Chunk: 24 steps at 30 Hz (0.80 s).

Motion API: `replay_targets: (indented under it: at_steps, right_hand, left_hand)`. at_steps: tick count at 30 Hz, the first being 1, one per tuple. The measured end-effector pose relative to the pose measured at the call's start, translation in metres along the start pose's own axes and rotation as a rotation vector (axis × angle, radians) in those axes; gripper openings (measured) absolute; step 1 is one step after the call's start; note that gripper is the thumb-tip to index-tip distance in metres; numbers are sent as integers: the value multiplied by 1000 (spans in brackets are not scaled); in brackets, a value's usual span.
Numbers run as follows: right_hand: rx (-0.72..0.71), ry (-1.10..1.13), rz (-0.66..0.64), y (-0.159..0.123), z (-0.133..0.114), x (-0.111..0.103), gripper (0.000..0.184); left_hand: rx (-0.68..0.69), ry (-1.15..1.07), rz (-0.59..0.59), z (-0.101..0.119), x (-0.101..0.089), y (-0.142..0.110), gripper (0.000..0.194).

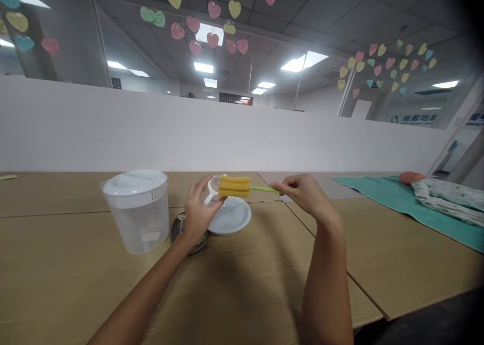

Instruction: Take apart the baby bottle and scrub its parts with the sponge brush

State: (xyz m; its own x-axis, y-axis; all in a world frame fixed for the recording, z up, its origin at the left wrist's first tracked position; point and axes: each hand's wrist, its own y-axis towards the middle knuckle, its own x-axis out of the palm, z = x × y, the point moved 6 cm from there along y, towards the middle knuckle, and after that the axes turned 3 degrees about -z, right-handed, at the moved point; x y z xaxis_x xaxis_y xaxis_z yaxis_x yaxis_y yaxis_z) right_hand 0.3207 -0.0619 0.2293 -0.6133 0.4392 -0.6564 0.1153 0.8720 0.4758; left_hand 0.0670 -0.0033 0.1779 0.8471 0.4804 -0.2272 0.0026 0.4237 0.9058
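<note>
My left hand (199,209) is wrapped round a small clear cup with white parts (212,189), tipped on its side above the table. My right hand (302,193) pinches the thin green handle of a yellow sponge brush (235,186). The ridged sponge head is level and points left at the cup; most of it shows outside, and I cannot tell whether its tip is in the cup. Below are a white plate (234,219) and a dark round dish or lid (202,245), partly covered by my left hand and wrist.
A translucent bucket with a white lid (138,211) stands left of my hands. On the right lies a green cloth (378,196) with a patterned white cloth (449,196) and a reddish object (411,177) on it. A low white wall (170,133) runs behind the brown table (245,294).
</note>
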Motion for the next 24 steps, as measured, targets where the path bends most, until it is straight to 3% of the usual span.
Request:
replay_targets:
  at_steps: [4,8,12,16,18,21,24]
  right_hand:
    - [93,-137,101,0,-2,-2,56]
    - [154,-262,112,4,-1,4,52]
    - [131,-274,68,15,-6,27,48]
    - [65,-166,-42,30,-5,52,48]
    - [91,-133,-106,36,11,54,49]
    - [212,-208,-156,42,53,44,44]
    - [401,-387,-79,44,103,27,40]
  left_hand:
    - [125,74,-44,6,1,26,49]
    - [241,199,-118,11,6,22,47]
    - [371,327,-257,19,21,10,42]
    - [362,388,-335,13,24,9,45]
    - [346,450,-363,3,22,9,50]
    - [335,561,-406,-15,21,7,54]
    - [434,556,-525,-23,30,0,46]
